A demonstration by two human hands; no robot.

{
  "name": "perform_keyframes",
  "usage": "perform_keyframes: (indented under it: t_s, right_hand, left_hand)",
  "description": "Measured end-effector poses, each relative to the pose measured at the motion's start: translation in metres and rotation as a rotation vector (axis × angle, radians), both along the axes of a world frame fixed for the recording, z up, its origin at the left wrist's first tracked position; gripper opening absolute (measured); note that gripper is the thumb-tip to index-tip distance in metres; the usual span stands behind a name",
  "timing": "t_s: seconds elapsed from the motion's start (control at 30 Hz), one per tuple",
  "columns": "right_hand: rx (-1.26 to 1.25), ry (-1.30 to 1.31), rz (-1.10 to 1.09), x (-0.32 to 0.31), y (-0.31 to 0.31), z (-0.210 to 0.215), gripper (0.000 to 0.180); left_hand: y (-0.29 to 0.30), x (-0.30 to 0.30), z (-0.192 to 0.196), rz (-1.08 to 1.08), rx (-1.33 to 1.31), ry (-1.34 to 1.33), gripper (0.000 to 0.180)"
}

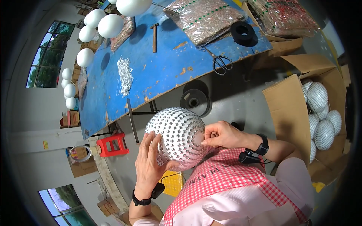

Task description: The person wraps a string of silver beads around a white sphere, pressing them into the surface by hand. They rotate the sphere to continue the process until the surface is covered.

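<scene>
A large white ball (175,132) covered in rows of silvery studs is in front of my body. My left hand (149,160) holds it from the left side, fingers spread over its surface and thumb underneath. On the right side of the ball, my right hand (222,135) is closed in a pinch against a smooth, stud-free patch. What sits between those fingertips, if anything, is too small to make out. A tangled pile of silvery strands (124,76) lies on the blue table beyond the ball.
The blue table (151,71) carries a hammer (154,38), scissors (221,63), black tape (242,33) and plastic-wrapped bundles (205,19). Plain white balls (110,26) hang at the left. A cardboard box (288,109) of studded balls stands right; a red stool (113,144) stands left.
</scene>
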State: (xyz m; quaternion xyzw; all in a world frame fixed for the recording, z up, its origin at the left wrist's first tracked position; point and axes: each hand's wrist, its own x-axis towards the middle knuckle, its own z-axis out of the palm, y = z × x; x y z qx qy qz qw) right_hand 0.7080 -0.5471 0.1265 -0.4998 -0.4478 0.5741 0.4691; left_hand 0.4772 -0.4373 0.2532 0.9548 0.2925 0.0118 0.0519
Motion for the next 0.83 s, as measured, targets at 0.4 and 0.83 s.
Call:
perform_keyframes:
  t_s: [0.4, 0.83]
  right_hand:
    - [-0.134, 0.32, 0.061, -0.002, -0.002, -0.01, 0.019]
    - [0.191, -0.336, -0.075, -0.004, -0.002, 0.005, 0.026]
  left_hand:
    - [0.005, 0.006, 0.002, 0.039, -0.076, -0.013, 0.096]
    - [0.013, -0.003, -0.004, 0.073, -0.183, -0.12, 0.073]
